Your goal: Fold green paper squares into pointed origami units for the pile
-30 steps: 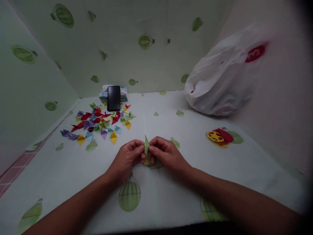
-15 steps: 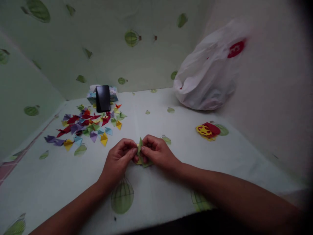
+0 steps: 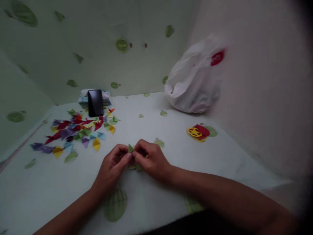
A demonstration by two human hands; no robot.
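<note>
Between my two hands is a small piece of folded green paper (image 3: 131,148), its pointed tip showing above the fingertips. My left hand (image 3: 114,163) pinches its left side between thumb and fingers. From the right, my right hand (image 3: 151,160) pinches the same paper, its fingertips nearly touching those of the left. Below the fingers, bits of yellow paper (image 3: 132,166) and more green paper (image 3: 138,167) show; the fingers hide most of them.
Folded paper pieces (image 3: 66,133) in several colours lie scattered at left. Behind them a black phone (image 3: 95,103) leans on a tissue box (image 3: 106,98). A white plastic bag (image 3: 193,81) stands at back right, with red and yellow cutouts (image 3: 199,132) in front. Balloon-patterned cloth covers table and wall.
The camera view has turned, so the scene sits further left and slightly lower. Both hands still hold the green paper; its raised tip looks shorter and wider than before.
</note>
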